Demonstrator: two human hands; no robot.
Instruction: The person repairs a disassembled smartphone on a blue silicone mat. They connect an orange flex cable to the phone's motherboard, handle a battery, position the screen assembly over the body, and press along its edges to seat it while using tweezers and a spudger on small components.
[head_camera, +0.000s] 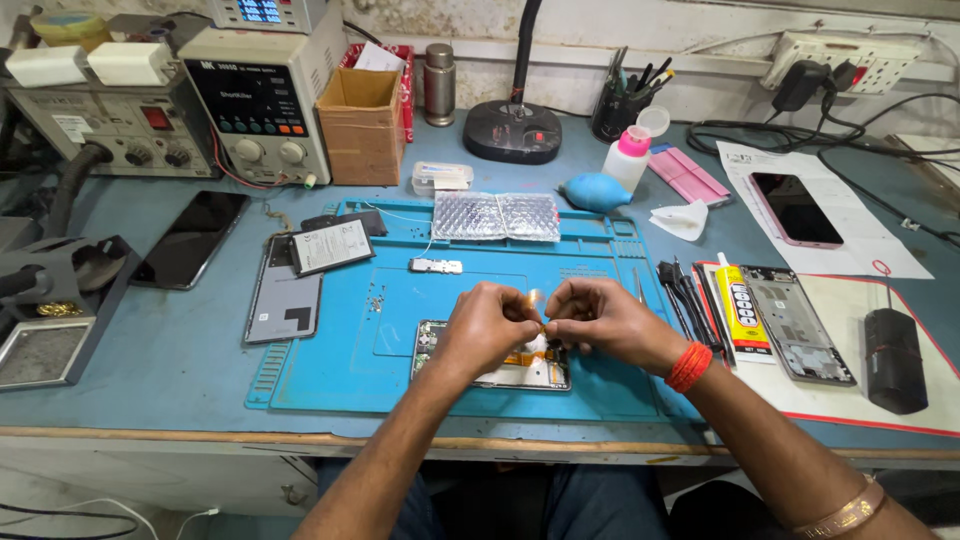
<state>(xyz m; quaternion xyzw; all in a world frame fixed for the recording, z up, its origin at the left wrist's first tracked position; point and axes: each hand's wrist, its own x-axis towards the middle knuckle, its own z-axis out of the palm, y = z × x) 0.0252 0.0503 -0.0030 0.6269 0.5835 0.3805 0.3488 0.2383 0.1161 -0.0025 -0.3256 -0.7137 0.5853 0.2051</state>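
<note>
Both hands meet above the blue work mat (330, 350) on the table (150, 360). The left hand (485, 330) and the right hand (610, 325) pinch a small orange flex strip (537, 300) between thumb and forefinger, fingers closed on it from either side. The strip is mostly hidden by the fingertips; its exact shape cannot be made out. Directly beneath lies an opened phone body (515, 372), partly covered by the hands. A glue tube (740, 305) and a tool set (685, 290) lie to the right, well apart.
</note>
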